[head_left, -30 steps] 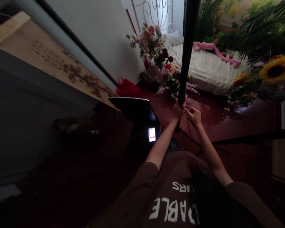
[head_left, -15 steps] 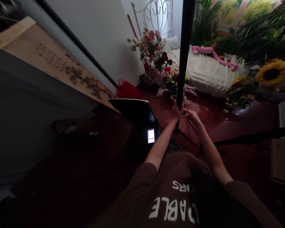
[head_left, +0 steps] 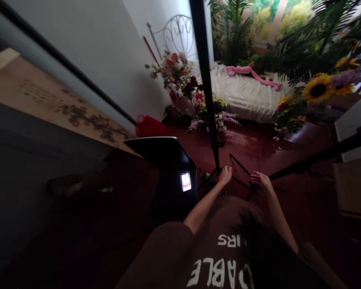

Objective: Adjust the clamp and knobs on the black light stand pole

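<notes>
A tall black pole (head_left: 209,92) stands upright in front of me, leaning slightly, with thin dark tripod legs (head_left: 240,182) at its foot. My left hand (head_left: 225,175) is beside the lower end of the pole, its fingers curled; whether they hold anything is hidden. To the right, my right hand (head_left: 261,179) is above the dark legs with its fingers apart and nothing in them. A second thick black pole (head_left: 319,154) slants in from the right, close to my right hand.
A dark chair-like object (head_left: 174,160) with a lit screen (head_left: 185,182) is left of my arms. Beyond are a red bag (head_left: 152,126), flower bunches (head_left: 176,72), a white-covered bed (head_left: 243,96) and sunflowers (head_left: 318,87). A cardboard box (head_left: 355,184) stands right.
My left hand has let go of the upright pole's shaft and moved down to near its foot. My right hand has moved down and right, away from the pole. The view has shifted.
</notes>
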`<move>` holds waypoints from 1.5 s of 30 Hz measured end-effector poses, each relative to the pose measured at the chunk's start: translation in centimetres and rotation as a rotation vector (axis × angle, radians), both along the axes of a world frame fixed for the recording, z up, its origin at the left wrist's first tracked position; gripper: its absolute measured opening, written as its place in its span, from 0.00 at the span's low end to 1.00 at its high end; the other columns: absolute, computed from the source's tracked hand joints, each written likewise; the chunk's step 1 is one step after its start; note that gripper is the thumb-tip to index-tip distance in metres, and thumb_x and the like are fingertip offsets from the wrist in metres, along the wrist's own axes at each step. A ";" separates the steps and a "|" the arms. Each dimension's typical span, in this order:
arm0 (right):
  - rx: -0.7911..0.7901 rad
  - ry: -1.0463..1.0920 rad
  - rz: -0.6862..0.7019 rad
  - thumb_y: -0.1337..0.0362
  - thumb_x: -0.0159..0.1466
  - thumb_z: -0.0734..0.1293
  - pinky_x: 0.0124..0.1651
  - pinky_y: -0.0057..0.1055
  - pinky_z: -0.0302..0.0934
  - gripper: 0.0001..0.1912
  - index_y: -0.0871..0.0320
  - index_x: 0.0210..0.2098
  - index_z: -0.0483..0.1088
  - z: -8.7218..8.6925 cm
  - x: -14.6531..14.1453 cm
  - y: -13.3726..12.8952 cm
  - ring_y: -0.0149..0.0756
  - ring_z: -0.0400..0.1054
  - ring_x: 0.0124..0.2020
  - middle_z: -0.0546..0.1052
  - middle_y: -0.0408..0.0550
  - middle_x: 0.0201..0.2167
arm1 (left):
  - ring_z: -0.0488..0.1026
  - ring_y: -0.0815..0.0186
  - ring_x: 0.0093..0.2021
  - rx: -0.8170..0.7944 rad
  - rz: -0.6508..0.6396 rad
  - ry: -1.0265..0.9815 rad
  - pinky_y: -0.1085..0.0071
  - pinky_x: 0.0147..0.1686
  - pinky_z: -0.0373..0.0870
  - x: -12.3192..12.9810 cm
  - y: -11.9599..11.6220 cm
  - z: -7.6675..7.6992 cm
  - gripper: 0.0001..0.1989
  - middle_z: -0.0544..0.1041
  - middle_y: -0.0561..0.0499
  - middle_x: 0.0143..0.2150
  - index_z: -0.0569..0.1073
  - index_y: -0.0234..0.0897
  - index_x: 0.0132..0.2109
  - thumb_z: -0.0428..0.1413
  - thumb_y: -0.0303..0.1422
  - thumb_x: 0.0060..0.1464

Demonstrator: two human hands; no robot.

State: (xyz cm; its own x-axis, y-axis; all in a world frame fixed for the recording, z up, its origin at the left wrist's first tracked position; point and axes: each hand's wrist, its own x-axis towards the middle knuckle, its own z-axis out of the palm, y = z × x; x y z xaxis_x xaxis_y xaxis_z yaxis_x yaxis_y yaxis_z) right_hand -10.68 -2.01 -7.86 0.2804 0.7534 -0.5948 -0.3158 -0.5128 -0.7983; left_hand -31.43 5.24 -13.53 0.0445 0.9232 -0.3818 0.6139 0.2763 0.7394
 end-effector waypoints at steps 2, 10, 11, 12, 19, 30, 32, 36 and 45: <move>0.028 -0.021 -0.165 0.62 0.60 0.67 0.27 0.24 0.68 0.07 0.58 0.35 0.74 0.2 2.9 -2.2 0.32 0.76 0.25 0.81 0.47 0.28 | 0.71 0.59 0.55 -0.034 -0.199 -0.020 0.63 0.56 0.65 2.6 -1.5 -0.6 0.19 0.74 0.37 0.53 0.70 0.31 0.51 0.42 0.39 0.65; 0.179 -0.022 -0.597 0.51 0.61 0.67 0.24 0.23 0.65 0.15 0.58 0.30 0.72 4.9 9.1 -7.5 0.30 0.73 0.22 0.79 0.45 0.24 | 0.68 0.61 0.56 0.455 -0.725 -0.518 0.63 0.59 0.62 18.3 -0.1 7.3 0.22 0.71 0.39 0.54 0.65 0.31 0.56 0.42 0.43 0.64; 0.192 0.003 -0.609 0.50 0.61 0.67 0.23 0.23 0.64 0.16 0.57 0.30 0.71 5.9 9.4 -7.6 0.30 0.72 0.22 0.79 0.45 0.23 | 0.68 0.61 0.57 0.530 -0.736 -0.614 0.63 0.58 0.62 20.2 0.0 9.0 0.24 0.70 0.38 0.56 0.62 0.31 0.58 0.43 0.44 0.64; 0.207 0.045 -0.613 0.49 0.61 0.66 0.21 0.22 0.62 0.17 0.57 0.29 0.70 7.0 9.7 -7.6 0.29 0.71 0.21 0.78 0.44 0.21 | 0.69 0.62 0.56 0.583 -0.749 -0.695 0.64 0.57 0.63 21.9 0.1 10.6 0.25 0.70 0.38 0.56 0.60 0.32 0.60 0.43 0.45 0.64; 0.384 0.565 -0.298 0.45 0.63 0.61 0.09 0.20 0.39 0.26 0.55 0.18 0.54 13.2 11.6 -6.4 0.22 0.50 0.09 0.60 0.36 0.10 | 0.74 0.66 0.34 0.595 -0.712 -0.643 0.71 0.36 0.66 26.3 -1.5 15.7 0.18 0.76 0.48 0.36 0.64 0.35 0.53 0.44 0.42 0.64; 0.338 0.847 -0.162 0.61 0.62 0.63 0.10 0.19 0.37 0.24 0.54 0.17 0.45 13.5 14.2 -5.9 0.20 0.41 0.10 0.50 0.32 0.08 | 0.72 0.68 0.30 0.589 -0.666 -0.656 0.74 0.32 0.63 26.3 -2.0 15.9 0.13 0.73 0.51 0.32 0.64 0.37 0.48 0.46 0.41 0.63; 0.339 0.807 -0.148 0.63 0.61 0.63 0.11 0.18 0.38 0.21 0.55 0.18 0.49 13.5 14.4 -5.9 0.20 0.42 0.11 0.51 0.31 0.09 | 0.71 0.68 0.29 0.598 -0.653 -0.656 0.74 0.32 0.62 26.4 -2.0 15.8 0.13 0.73 0.51 0.31 0.64 0.37 0.47 0.46 0.41 0.63; 0.369 0.644 -0.092 0.64 0.59 0.65 0.13 0.17 0.36 0.15 0.56 0.21 0.54 13.1 14.6 -5.9 0.21 0.41 0.12 0.50 0.30 0.10 | 0.71 0.68 0.29 0.604 -0.657 -0.661 0.74 0.32 0.63 26.5 -1.9 15.7 0.13 0.73 0.51 0.31 0.65 0.37 0.47 0.45 0.41 0.63; 0.422 -0.183 0.021 0.60 0.47 0.76 0.19 0.21 0.39 0.21 0.56 0.21 0.58 12.3 16.7 -6.5 0.20 0.44 0.17 0.54 0.31 0.15 | 0.71 0.69 0.29 0.617 -0.647 -0.671 0.74 0.32 0.63 26.7 -2.0 15.4 0.14 0.73 0.52 0.31 0.65 0.38 0.49 0.45 0.42 0.63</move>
State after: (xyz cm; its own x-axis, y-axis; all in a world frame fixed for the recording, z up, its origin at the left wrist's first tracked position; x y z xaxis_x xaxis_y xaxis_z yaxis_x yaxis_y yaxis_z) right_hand 6.02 -8.53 4.41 0.3341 0.9258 -0.1767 -0.1431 -0.1355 -0.9804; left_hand -4.74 3.26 1.86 0.6098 0.6748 0.4156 -0.0658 -0.4795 0.8751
